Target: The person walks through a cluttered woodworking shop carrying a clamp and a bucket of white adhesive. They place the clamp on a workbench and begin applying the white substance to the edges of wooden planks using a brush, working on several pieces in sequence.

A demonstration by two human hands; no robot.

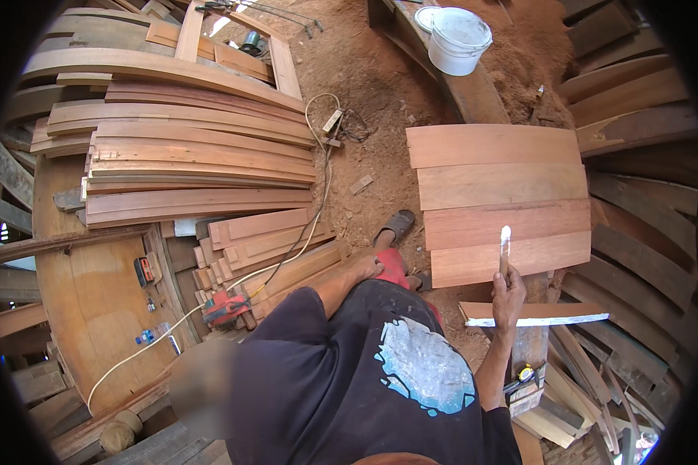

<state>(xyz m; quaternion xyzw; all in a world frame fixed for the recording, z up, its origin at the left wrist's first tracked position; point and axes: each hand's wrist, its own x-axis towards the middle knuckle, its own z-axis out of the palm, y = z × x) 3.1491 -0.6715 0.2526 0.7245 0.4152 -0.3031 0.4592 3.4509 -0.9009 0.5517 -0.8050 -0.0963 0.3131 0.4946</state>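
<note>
My right hand (508,290) grips the wooden handle of a narrow stick or brush (505,251), its upper end coated in white paste. It is held upright over the lowest of several reddish boards (500,174) laid edge to edge. Just below them, beside my right forearm, lies a separate board (535,314) with white paste along its long edge. My left hand (370,267) rests near my left knee by the red cloth, fingers curled; whether it holds anything is unclear. A white plastic bucket (456,49) stands on a beam beyond the boards, with a round lid (427,18) beside it.
Stacked planks (198,145) lie at left. A cable runs from a power strip (331,120) past a red power tool (225,308). A plastic bottle (153,333) lies on the wooden panel at left. A tape measure (525,372) lies lower right. Sawdust covers the ground.
</note>
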